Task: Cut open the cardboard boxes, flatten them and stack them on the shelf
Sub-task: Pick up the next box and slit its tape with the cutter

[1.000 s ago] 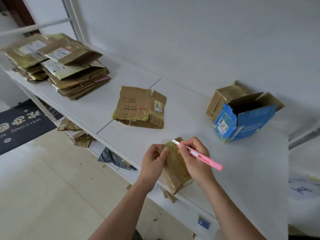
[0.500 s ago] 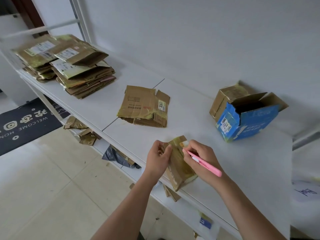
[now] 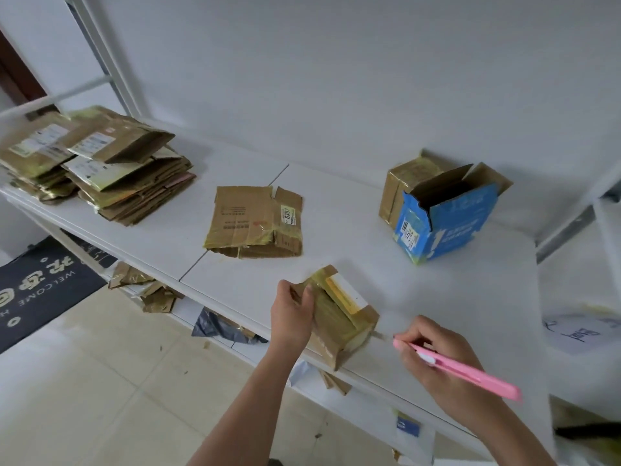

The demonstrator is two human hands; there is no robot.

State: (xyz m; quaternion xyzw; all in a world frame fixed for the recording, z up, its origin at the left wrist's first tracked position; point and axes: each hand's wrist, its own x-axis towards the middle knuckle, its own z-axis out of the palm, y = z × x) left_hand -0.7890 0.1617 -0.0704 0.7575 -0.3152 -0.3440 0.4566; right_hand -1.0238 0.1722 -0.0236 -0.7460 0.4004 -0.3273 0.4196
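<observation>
Taped box (image 3: 339,314) in left-hand fingers (image 3: 307,297) — pink knife (image 3: 463,371) in right-hand fingers (image 3: 408,336).

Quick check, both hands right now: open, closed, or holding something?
Left hand: closed, gripping the small taped box at its left end.
Right hand: closed, holding the pink utility knife, its blade tip at the box's right edge.

A dark doormat with pale lettering (image 3: 37,284) lies on the pale tiled floor (image 3: 100,381) at the left. A crumpled grey plastic bag (image 3: 218,327) sits on the lower tier. The plain white wall (image 3: 336,79) rises behind.
</observation>
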